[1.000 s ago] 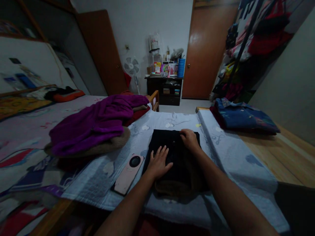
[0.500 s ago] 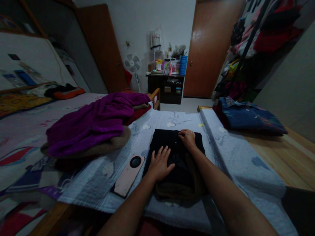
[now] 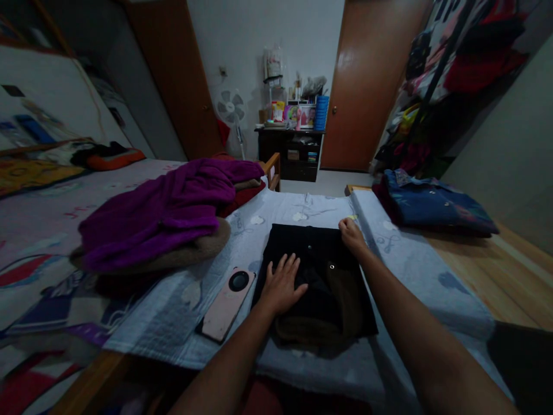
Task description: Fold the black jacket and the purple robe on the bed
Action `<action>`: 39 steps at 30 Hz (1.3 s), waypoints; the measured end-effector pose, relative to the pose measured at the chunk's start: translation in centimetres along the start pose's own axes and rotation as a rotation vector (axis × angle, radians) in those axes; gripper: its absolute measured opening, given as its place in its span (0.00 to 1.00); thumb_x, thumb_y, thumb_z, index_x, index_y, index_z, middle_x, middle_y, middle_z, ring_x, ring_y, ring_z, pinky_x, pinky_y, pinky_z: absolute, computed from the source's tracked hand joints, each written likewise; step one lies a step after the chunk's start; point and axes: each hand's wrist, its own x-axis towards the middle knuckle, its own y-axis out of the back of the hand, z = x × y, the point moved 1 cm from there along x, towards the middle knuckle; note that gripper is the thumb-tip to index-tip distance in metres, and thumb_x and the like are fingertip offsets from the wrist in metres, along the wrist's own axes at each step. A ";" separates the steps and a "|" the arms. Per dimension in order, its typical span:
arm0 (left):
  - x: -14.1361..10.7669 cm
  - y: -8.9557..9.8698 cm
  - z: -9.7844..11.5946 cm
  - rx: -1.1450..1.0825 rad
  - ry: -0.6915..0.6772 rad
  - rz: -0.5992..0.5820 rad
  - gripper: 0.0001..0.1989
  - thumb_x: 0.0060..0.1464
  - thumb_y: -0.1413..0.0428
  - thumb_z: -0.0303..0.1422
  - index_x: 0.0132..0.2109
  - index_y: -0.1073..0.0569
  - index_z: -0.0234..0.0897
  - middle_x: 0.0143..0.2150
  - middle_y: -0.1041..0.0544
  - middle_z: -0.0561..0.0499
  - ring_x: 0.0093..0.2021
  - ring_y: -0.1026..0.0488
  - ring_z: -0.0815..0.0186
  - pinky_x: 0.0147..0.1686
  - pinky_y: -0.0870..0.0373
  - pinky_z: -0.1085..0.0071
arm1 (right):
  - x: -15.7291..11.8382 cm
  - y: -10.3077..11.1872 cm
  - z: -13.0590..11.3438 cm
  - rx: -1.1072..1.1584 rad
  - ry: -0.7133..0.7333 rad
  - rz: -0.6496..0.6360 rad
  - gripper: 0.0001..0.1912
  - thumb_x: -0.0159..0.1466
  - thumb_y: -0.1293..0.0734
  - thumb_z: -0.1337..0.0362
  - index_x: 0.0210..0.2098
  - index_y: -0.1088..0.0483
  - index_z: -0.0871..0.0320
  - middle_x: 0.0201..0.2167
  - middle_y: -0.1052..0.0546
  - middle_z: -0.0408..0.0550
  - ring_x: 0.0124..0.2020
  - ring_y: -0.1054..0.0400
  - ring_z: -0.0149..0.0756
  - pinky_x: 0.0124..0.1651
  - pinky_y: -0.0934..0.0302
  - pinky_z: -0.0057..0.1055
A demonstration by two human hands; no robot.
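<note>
a purple garment [image 3: 159,213] lies heaped on the bed [image 3: 43,213], while a fan [image 3: 232,108] stands between two brown doors [image 3: 358,86], left of a dark cabinet [image 3: 287,155] topped with assorted items.

The black garment [image 3: 317,285] lies flat on the pale patterned cloth [image 3: 415,271], folded into a near-rectangular panel. Two small round fasteners show on its upper face. A brown section, apparently lining, is exposed along the near edge.
</note>
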 end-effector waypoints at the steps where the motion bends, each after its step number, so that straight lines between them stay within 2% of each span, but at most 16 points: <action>1: 0.0 0.0 0.0 -0.003 -0.001 -0.002 0.36 0.60 0.58 0.52 0.70 0.52 0.41 0.73 0.55 0.50 0.72 0.61 0.55 0.65 0.59 0.42 | -0.2 0.9 0.3 -0.009 -0.007 -0.006 0.11 0.62 0.47 0.63 0.27 0.38 0.54 0.28 0.29 0.48 0.33 0.36 0.37 0.36 0.45 0.31; 5: 0.0 0.1 0.0 -0.017 -0.003 -0.016 0.36 0.60 0.57 0.51 0.70 0.52 0.41 0.73 0.55 0.49 0.72 0.62 0.55 0.65 0.60 0.42 | -2.0 3.5 1.2 -0.065 -0.020 -0.060 0.15 0.64 0.46 0.60 0.22 0.40 0.54 0.24 0.30 0.46 0.29 0.37 0.35 0.32 0.47 0.30; 9: 0.0 0.3 0.1 -0.029 -0.002 -0.025 0.36 0.60 0.57 0.51 0.70 0.52 0.41 0.73 0.54 0.48 0.72 0.61 0.54 0.65 0.60 0.42 | -4.5 4.7 1.8 -0.137 -0.047 -0.122 0.19 0.65 0.44 0.56 0.20 0.37 0.55 0.21 0.30 0.47 0.26 0.37 0.35 0.32 0.47 0.30; 11: 0.0 0.3 0.0 -0.034 -0.003 -0.033 0.36 0.60 0.57 0.51 0.70 0.51 0.42 0.73 0.54 0.48 0.72 0.61 0.53 0.65 0.60 0.42 | -5.8 5.2 2.1 -0.210 -0.092 -0.094 0.15 0.65 0.43 0.57 0.28 0.31 0.58 0.25 0.27 0.51 0.29 0.33 0.39 0.34 0.45 0.32; 12: 0.1 0.3 0.0 -0.036 -0.004 -0.036 0.36 0.60 0.57 0.51 0.70 0.52 0.42 0.73 0.54 0.48 0.72 0.61 0.53 0.65 0.60 0.42 | -6.5 5.4 2.1 -0.261 -0.113 -0.063 0.13 0.64 0.41 0.59 0.36 0.29 0.60 0.29 0.25 0.54 0.33 0.31 0.42 0.37 0.43 0.33; 13: 0.1 0.3 0.0 -0.037 -0.003 -0.037 0.36 0.60 0.57 0.51 0.70 0.52 0.42 0.73 0.54 0.48 0.72 0.61 0.53 0.65 0.60 0.42 | -7.2 5.5 2.0 -0.317 -0.123 -0.024 0.15 0.63 0.39 0.61 0.45 0.31 0.63 0.35 0.24 0.59 0.38 0.30 0.46 0.40 0.42 0.36; 15: 0.2 0.2 -0.1 -0.037 0.000 -0.039 0.36 0.60 0.56 0.52 0.70 0.52 0.42 0.73 0.54 0.48 0.71 0.61 0.52 0.65 0.61 0.42 | -8.6 5.6 1.3 -0.398 -0.086 0.039 0.31 0.59 0.36 0.64 0.60 0.42 0.66 0.49 0.28 0.67 0.50 0.34 0.55 0.50 0.42 0.46; 16: 0.2 0.1 -0.1 -0.037 0.001 -0.038 0.36 0.60 0.56 0.52 0.70 0.52 0.42 0.73 0.54 0.48 0.71 0.61 0.52 0.65 0.62 0.42 | -9.3 5.5 0.7 -0.403 -0.039 0.047 0.36 0.58 0.35 0.65 0.63 0.47 0.66 0.55 0.32 0.69 0.56 0.38 0.58 0.54 0.45 0.51; 17: 0.3 0.0 -0.1 -0.037 0.002 -0.039 0.36 0.60 0.57 0.52 0.70 0.52 0.42 0.73 0.54 0.48 0.71 0.61 0.53 0.65 0.62 0.41 | -10.0 5.3 -0.1 -0.387 0.019 0.033 0.37 0.58 0.36 0.65 0.65 0.49 0.66 0.60 0.36 0.69 0.60 0.43 0.59 0.58 0.49 0.54; 19: 0.3 -0.2 -0.1 -0.038 0.003 -0.038 0.36 0.60 0.57 0.52 0.70 0.52 0.42 0.73 0.54 0.48 0.72 0.61 0.53 0.65 0.62 0.41 | -11.7 4.6 -2.0 -0.306 0.143 -0.055 0.31 0.62 0.39 0.63 0.64 0.46 0.64 0.64 0.41 0.64 0.65 0.49 0.53 0.62 0.52 0.51; 22: 0.3 -0.4 -0.1 -0.041 0.007 -0.035 0.36 0.60 0.57 0.52 0.70 0.53 0.43 0.73 0.54 0.47 0.72 0.62 0.53 0.65 0.63 0.42 | -14.7 3.1 -4.8 -0.216 0.312 -0.259 0.25 0.67 0.44 0.60 0.62 0.40 0.59 0.66 0.41 0.57 0.67 0.50 0.45 0.64 0.52 0.47; 25: 0.3 -0.3 -0.2 -0.057 0.005 -0.053 0.36 0.60 0.57 0.52 0.70 0.53 0.44 0.73 0.55 0.48 0.72 0.63 0.53 0.65 0.64 0.42 | -17.4 1.8 -6.0 -0.237 0.399 -0.389 0.23 0.68 0.43 0.58 0.61 0.38 0.55 0.66 0.39 0.52 0.67 0.50 0.44 0.66 0.57 0.49; 28: 0.5 0.3 -0.4 -0.114 0.007 -0.101 0.36 0.60 0.57 0.52 0.70 0.53 0.43 0.73 0.56 0.48 0.72 0.64 0.54 0.65 0.65 0.43 | -18.8 1.3 -5.8 -0.307 0.411 -0.425 0.23 0.68 0.43 0.56 0.61 0.36 0.53 0.66 0.39 0.49 0.68 0.53 0.47 0.67 0.61 0.53; 33: 1.0 1.1 -1.2 -0.275 0.014 -0.193 0.29 0.64 0.64 0.48 0.69 0.51 0.47 0.73 0.57 0.51 0.72 0.65 0.59 0.65 0.66 0.45 | -19.4 1.5 -5.6 -0.346 0.398 -0.421 0.24 0.68 0.43 0.56 0.62 0.37 0.52 0.66 0.40 0.48 0.69 0.54 0.50 0.67 0.61 0.55; 39: 1.1 1.1 -1.4 -0.293 0.007 -0.196 0.29 0.64 0.64 0.48 0.69 0.50 0.46 0.73 0.57 0.50 0.72 0.65 0.59 0.65 0.67 0.46 | -21.1 2.5 -6.2 -0.338 0.390 -0.448 0.24 0.68 0.43 0.58 0.63 0.39 0.45 0.66 0.41 0.43 0.69 0.56 0.50 0.65 0.61 0.58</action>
